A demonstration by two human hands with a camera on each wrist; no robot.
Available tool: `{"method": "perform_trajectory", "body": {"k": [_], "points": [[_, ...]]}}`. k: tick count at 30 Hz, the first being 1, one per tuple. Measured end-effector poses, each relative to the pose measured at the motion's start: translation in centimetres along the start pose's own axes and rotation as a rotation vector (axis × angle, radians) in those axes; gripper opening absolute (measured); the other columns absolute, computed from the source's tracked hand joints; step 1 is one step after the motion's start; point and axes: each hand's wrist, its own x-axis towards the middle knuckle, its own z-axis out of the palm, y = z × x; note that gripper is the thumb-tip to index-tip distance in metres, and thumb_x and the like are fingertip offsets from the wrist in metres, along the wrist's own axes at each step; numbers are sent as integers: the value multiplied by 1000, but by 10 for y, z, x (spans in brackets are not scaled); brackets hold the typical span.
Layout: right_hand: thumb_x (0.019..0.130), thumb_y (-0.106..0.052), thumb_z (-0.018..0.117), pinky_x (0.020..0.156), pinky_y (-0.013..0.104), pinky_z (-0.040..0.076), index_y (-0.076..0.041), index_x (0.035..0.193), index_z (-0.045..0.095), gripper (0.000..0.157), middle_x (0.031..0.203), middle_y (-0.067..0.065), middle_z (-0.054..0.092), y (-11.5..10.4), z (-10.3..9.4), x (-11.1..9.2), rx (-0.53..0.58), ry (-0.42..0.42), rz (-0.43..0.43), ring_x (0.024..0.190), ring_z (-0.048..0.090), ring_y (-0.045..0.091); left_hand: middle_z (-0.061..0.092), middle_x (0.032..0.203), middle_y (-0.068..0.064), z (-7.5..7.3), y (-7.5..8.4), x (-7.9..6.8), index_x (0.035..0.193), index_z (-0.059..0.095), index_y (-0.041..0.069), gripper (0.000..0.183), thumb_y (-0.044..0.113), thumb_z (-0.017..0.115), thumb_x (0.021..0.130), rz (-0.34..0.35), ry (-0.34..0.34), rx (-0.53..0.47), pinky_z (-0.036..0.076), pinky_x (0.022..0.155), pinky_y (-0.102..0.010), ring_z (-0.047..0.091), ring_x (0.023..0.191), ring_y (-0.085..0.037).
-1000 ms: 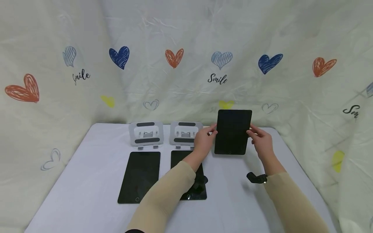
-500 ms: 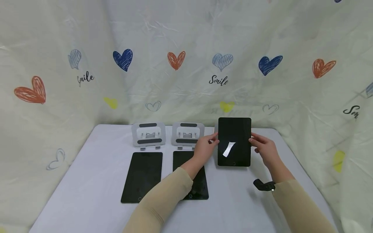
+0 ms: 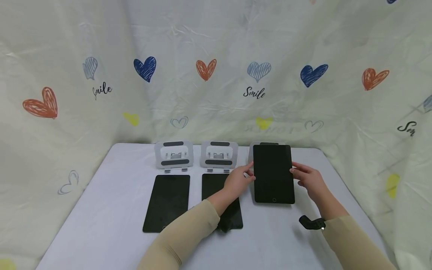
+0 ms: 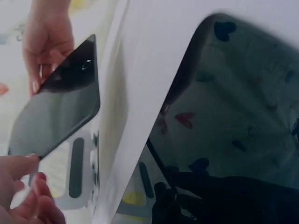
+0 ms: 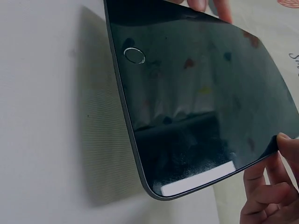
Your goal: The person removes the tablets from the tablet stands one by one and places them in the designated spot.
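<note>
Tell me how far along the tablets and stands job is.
Done: nothing clearly; the left tablet and middle tablet lie flat before the empty left stand and middle stand. In hand: the left hand and right hand hold the third tablet by its side edges, tilted off the table before the third stand. Left: probably all three tablets, whichever way they go.

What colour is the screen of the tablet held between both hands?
Glossy black, screen off, on the tablet; the right wrist view shows it best.

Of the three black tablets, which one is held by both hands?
The rightmost black tablet: the left hand and right hand hold its side edges. The other two tablets lie flat, untouched.
</note>
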Motion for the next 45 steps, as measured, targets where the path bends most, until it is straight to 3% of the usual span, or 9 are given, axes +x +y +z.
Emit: {"method": "perform_trajectory", "body": {"k": [7,13,16,20,23,27,34,38,45], "points": [[98,-41,61,86,29,48,-5,152,38,69,125,-6,62,8,-3,-7,22,-49,49,93,58,-6,57,78,15,6,5,-8,154,34,37,79,24,76,89,-84,-116,120,40,55,-26,51,60,-8],[99,-39,60,87,32,46,-3,153,35,70,146,18,47,11,-1,-13,19,-101,84,106,58,7,60,71,8,11,6,-16,155,34,33,84,22,79,86,-141,-163,207,40,54,-27,54,59,-11],[99,-40,59,89,33,46,-4,153,35,69,152,24,39,14,1,-15,-2,-115,106,118,57,20,72,97,5,14,7,-19,154,38,31,84,26,82,83,-161,-160,276,43,58,-27,61,74,-11],[100,-39,58,91,35,45,-3,153,34,68,153,25,36,20,3,-15,-10,-126,125,129,50,34,68,125,3,17,9,-20,152,41,31,85,29,84,79,-183,-172,330,44,61,-28,60,83,-12],[100,-37,58,87,33,47,-2,153,35,67,152,26,37,24,3,-15,-14,-131,140,128,50,36,75,96,2,17,11,-21,154,39,30,85,28,83,81,-218,-223,323,43,58,-28,60,65,-13],[100,-34,59,81,31,49,0,152,36,66,149,27,41,29,4,-15,-28,-146,156,121,55,29,65,58,4,16,14,-24,155,37,27,83,29,80,84,-263,-289,322,42,60,-27,58,49,-11],[98,-31,62,78,32,49,3,149,39,65,130,13,61,35,1,-19,-43,-195,172,104,61,15,64,55,6,16,17,-29,155,37,23,81,29,79,85,-281,-375,337,41,61,-26,59,49,-10],[98,-28,63,76,33,48,5,148,39,65,121,4,65,37,0,-19,-22,-222,173,96,62,11,65,56,5,17,18,-31,153,40,23,78,32,78,86,-294,-411,375,41,60,-27,58,48,-10],[98,-26,62,79,32,50,8,145,42,61,129,17,60,40,-1,-18,-62,-252,164,97,61,13,63,55,6,19,20,-30,150,46,26,71,39,76,86,-277,-423,496,41,59,-28,57,48,-10]]}}
